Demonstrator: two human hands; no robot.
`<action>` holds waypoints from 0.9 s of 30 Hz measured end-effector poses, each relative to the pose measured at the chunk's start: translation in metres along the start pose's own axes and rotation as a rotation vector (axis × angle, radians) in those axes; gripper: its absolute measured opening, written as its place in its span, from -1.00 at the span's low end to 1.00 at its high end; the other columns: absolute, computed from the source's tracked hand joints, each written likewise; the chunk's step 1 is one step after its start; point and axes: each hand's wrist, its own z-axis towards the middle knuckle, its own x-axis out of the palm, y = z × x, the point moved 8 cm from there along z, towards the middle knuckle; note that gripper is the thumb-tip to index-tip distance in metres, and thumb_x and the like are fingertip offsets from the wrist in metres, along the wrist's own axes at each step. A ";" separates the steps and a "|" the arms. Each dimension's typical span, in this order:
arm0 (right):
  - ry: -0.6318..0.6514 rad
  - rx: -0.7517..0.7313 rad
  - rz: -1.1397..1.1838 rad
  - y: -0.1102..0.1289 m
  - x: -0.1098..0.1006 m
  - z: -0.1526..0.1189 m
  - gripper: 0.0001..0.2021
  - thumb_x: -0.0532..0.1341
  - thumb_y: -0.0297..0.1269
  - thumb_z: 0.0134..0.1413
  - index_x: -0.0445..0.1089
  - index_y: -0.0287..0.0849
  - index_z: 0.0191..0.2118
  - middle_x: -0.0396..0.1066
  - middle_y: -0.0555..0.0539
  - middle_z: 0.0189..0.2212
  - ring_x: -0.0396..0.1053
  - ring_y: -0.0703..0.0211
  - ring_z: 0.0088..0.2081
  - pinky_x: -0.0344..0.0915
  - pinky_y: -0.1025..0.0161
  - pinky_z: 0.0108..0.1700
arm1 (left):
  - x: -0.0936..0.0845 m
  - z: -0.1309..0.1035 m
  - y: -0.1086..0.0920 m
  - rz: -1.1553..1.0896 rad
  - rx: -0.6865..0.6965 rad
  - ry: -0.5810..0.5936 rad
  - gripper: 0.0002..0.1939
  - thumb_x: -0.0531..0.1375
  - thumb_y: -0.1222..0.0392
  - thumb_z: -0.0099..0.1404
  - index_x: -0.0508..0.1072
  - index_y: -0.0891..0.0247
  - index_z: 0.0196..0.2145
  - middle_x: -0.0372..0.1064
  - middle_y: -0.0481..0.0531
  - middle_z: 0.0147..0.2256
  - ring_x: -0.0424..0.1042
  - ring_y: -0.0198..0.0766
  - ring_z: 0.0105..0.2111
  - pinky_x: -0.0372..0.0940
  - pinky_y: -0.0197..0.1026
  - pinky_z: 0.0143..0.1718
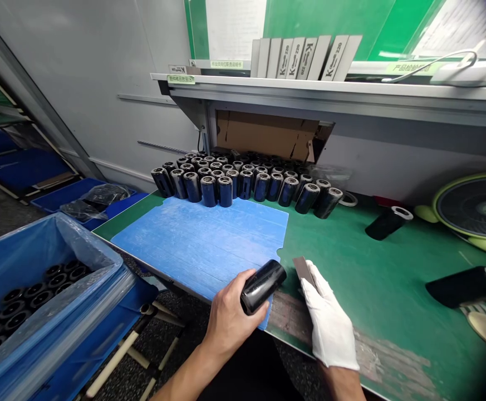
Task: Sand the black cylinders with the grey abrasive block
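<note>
My bare left hand (231, 312) is wrapped round a glossy black cylinder (263, 285), which lies tilted in the grip above the near edge of a blue sheet (209, 239). A white glove covers my right hand (330, 317); its fingers are closed on a thin grey-brown sanding block (303, 269). The block and the cylinder are a short way apart. Behind the blue sheet, several rows of upright black cylinders (225, 192) with pale rims crowd together. The undersides of both held things are hidden.
To the left, a lined blue bin (113, 256) holds several black cylinders. At right, loose cylinders (387, 224) lie on the green table (334, 234), near a round fan (476, 214). Several grey blocks (286, 58) marked 220 stand on the shelf (330, 88).
</note>
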 end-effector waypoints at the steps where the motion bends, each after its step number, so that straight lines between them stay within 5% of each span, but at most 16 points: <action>1: -0.009 -0.013 0.018 -0.002 0.000 0.000 -0.29 0.12 0.25 0.16 0.32 -0.08 0.29 0.24 -0.05 0.30 0.14 -0.04 0.34 -0.04 -0.03 0.45 | 0.000 0.000 0.000 -0.001 0.000 0.001 -0.44 0.34 0.21 0.13 0.41 0.03 0.10 0.55 -0.07 -0.02 0.57 -0.12 -0.05 0.47 -0.16 -0.03; 27: -0.109 -0.219 -0.123 -0.002 -0.016 -0.002 -0.33 0.02 0.21 0.29 0.35 -0.16 0.28 0.26 -0.05 0.27 0.24 -0.07 0.29 -0.03 0.00 0.45 | 0.001 0.000 -0.003 0.000 0.019 -0.009 -0.43 0.33 0.28 0.12 0.43 0.04 0.11 0.54 -0.11 0.01 0.56 -0.14 -0.02 0.47 -0.12 0.01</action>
